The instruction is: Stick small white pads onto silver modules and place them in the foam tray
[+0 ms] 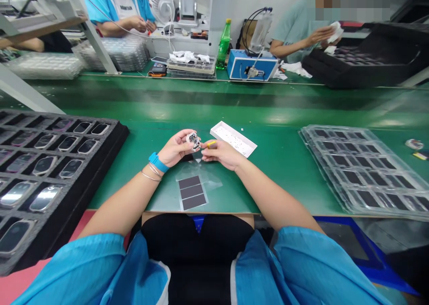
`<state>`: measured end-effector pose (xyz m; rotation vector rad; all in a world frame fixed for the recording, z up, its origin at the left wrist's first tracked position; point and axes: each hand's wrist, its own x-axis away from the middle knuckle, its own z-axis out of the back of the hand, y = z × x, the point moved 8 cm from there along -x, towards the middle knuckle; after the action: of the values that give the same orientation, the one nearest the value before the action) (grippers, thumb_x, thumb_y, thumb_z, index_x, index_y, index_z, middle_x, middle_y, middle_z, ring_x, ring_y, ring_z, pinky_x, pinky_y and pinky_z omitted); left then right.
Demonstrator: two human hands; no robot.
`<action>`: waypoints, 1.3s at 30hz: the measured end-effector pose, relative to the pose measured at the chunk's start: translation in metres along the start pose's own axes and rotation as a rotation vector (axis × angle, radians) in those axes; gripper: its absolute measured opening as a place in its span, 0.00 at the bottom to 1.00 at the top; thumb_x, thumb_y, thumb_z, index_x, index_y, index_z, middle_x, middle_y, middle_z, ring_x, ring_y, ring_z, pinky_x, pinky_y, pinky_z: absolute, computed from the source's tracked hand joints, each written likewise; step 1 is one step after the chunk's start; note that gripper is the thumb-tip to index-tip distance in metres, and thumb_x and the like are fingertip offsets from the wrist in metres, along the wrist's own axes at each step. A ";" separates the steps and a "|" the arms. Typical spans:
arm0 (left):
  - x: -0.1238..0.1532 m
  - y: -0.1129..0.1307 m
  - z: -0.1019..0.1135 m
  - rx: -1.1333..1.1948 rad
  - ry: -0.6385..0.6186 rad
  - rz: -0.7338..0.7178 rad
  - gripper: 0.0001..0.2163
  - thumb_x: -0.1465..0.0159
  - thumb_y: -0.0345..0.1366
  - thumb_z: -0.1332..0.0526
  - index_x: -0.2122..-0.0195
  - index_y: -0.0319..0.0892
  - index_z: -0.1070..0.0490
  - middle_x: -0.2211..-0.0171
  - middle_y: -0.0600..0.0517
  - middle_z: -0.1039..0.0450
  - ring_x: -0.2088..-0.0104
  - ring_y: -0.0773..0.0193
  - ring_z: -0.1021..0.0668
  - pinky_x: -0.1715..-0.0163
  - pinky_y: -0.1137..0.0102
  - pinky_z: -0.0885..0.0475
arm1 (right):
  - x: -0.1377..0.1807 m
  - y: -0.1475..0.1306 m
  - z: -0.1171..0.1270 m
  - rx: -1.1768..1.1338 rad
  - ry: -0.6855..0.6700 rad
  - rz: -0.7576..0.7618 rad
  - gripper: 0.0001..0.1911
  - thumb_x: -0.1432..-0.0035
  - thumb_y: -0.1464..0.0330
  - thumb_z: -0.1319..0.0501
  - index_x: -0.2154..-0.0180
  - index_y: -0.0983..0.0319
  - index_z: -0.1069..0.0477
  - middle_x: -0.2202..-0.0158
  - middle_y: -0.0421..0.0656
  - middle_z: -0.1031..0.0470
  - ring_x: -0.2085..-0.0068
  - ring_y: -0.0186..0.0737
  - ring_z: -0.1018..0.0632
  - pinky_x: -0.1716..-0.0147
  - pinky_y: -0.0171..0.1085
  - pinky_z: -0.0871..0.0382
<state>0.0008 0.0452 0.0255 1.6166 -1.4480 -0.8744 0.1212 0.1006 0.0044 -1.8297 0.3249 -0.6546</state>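
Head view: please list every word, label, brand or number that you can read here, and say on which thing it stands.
White top of a person across the belt: dark print, too blurred to read.
Green bottle: label too small to read.
Blue box: no readable marking.
No other text shows.

Bright, even overhead light; pale glare bands lie across the green table (268, 117), and glossy highlights show on the parts in the black foam tray (100, 162) and on the clear plastic trays (368, 171). Shadows soft and short, small one under the hands. Strong wide-angle bend at edges, centre sharp, far workers' faces pixelated, corners slightly smeared.
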 end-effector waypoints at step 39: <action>-0.002 -0.011 0.023 -0.062 0.247 0.223 0.07 0.45 0.24 0.38 0.65 0.35 0.28 0.69 0.47 0.21 0.72 0.63 0.18 0.76 0.75 0.23 | -0.019 -0.044 0.004 0.543 0.351 0.480 0.10 0.44 0.68 0.37 0.58 0.61 0.26 0.62 0.43 0.22 0.62 0.38 0.22 0.59 0.39 0.26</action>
<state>-0.0148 0.0452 0.0056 1.4289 -1.3790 -0.5658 0.1036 0.1288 0.0389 -1.0615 0.7166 -0.6421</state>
